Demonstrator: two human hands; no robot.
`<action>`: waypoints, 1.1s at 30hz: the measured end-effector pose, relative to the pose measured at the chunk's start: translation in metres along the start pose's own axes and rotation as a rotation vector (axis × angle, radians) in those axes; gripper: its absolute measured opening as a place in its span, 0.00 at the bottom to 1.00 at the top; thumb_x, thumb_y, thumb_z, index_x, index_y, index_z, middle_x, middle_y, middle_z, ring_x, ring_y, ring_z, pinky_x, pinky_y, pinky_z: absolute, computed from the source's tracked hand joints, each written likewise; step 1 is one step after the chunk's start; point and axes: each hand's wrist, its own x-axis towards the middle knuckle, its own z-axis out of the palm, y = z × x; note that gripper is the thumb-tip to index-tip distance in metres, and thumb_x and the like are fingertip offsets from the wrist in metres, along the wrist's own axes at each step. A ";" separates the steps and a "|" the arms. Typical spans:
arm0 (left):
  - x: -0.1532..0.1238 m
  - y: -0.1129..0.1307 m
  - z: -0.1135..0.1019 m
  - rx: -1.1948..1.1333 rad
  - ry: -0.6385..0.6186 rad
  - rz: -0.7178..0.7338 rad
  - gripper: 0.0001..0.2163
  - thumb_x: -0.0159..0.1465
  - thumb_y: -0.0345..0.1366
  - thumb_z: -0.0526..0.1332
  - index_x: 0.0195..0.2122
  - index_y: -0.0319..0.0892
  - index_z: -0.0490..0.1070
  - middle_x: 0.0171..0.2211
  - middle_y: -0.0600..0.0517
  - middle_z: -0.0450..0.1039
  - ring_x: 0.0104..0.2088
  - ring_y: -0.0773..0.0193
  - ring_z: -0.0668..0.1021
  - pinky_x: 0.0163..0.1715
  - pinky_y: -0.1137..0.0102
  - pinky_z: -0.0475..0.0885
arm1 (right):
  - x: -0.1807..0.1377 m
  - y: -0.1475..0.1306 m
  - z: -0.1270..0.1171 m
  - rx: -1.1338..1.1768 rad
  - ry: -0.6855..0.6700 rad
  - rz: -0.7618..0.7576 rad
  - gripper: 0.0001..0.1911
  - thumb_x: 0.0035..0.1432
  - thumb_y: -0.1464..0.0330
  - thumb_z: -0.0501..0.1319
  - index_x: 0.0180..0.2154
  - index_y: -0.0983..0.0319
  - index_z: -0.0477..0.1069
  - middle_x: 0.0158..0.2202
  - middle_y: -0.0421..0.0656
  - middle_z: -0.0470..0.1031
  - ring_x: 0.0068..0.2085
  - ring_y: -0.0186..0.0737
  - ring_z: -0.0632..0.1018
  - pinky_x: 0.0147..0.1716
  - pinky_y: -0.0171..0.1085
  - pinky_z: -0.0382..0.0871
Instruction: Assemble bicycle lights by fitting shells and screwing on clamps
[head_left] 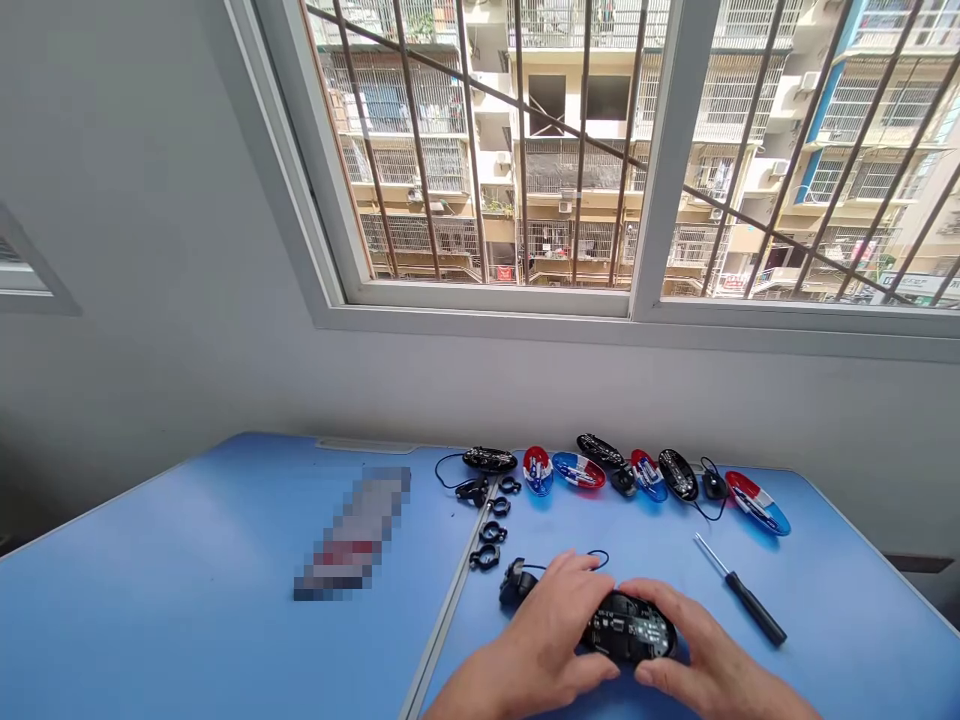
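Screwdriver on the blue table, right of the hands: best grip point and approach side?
Grip the screwdriver by its thick black handle, the end nearer the person. It lies flat, thin metal shaft pointing up-left toward the window. Likely best from above with the right hand, which is closest; the table around it is bare.

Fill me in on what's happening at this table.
A person holds a black oval light base between both hands, left hand and right hand, on a blue table. Its circuit board faces up. A screwdriver lies to the right, untouched. Red-and-blue covers and more black bases sit in a row near the wall, with small black clamps to the left.
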 end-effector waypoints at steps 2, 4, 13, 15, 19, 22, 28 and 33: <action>0.000 0.003 -0.002 0.001 -0.012 0.002 0.23 0.54 0.31 0.68 0.52 0.43 0.68 0.54 0.41 0.71 0.61 0.47 0.64 0.63 0.49 0.51 | 0.001 0.000 -0.001 0.034 -0.022 0.005 0.26 0.59 0.54 0.59 0.56 0.57 0.66 0.51 0.49 0.75 0.50 0.49 0.77 0.48 0.42 0.73; 0.001 0.005 -0.004 0.009 -0.027 -0.002 0.24 0.55 0.31 0.68 0.53 0.42 0.67 0.55 0.41 0.70 0.61 0.45 0.64 0.63 0.47 0.51 | 0.001 0.002 -0.001 0.048 -0.036 -0.014 0.26 0.60 0.54 0.59 0.57 0.57 0.64 0.52 0.50 0.73 0.50 0.49 0.76 0.49 0.43 0.72; 0.004 -0.009 0.004 0.085 -0.022 0.002 0.25 0.55 0.30 0.65 0.55 0.37 0.65 0.56 0.39 0.70 0.61 0.43 0.64 0.62 0.42 0.50 | 0.002 0.005 -0.001 -0.132 -0.041 -0.085 0.28 0.58 0.64 0.62 0.59 0.58 0.59 0.52 0.49 0.72 0.49 0.48 0.73 0.47 0.44 0.70; 0.003 -0.019 0.010 0.097 0.000 0.019 0.26 0.55 0.30 0.64 0.56 0.40 0.64 0.56 0.41 0.70 0.61 0.43 0.64 0.62 0.42 0.52 | 0.003 0.003 0.000 -0.170 -0.062 -0.055 0.28 0.57 0.65 0.63 0.58 0.59 0.60 0.52 0.49 0.73 0.48 0.48 0.74 0.46 0.44 0.70; 0.001 -0.039 0.025 0.131 0.094 0.099 0.33 0.48 0.29 0.66 0.57 0.44 0.61 0.56 0.42 0.70 0.58 0.40 0.68 0.59 0.42 0.57 | 0.005 0.000 0.000 -0.221 -0.073 -0.018 0.27 0.55 0.64 0.64 0.55 0.59 0.63 0.50 0.48 0.74 0.47 0.48 0.73 0.47 0.45 0.69; 0.001 -0.045 0.030 0.123 0.177 0.149 0.33 0.48 0.27 0.62 0.57 0.47 0.61 0.54 0.46 0.72 0.55 0.44 0.70 0.58 0.50 0.63 | 0.006 0.000 0.001 -0.245 -0.065 0.002 0.27 0.53 0.61 0.67 0.53 0.59 0.65 0.48 0.47 0.74 0.47 0.48 0.73 0.45 0.44 0.69; 0.002 -0.054 0.030 0.151 0.256 0.251 0.28 0.51 0.29 0.60 0.55 0.50 0.63 0.50 0.48 0.74 0.49 0.48 0.75 0.50 0.57 0.71 | 0.007 0.003 0.001 -0.277 -0.044 0.036 0.30 0.48 0.59 0.70 0.52 0.58 0.67 0.48 0.47 0.73 0.46 0.48 0.74 0.43 0.44 0.69; 0.001 -0.065 0.038 0.193 0.285 0.246 0.29 0.52 0.32 0.63 0.56 0.49 0.63 0.51 0.47 0.74 0.50 0.46 0.75 0.52 0.55 0.71 | 0.006 0.004 0.001 -0.292 -0.057 0.045 0.30 0.49 0.59 0.69 0.53 0.57 0.66 0.47 0.47 0.73 0.45 0.48 0.74 0.43 0.44 0.69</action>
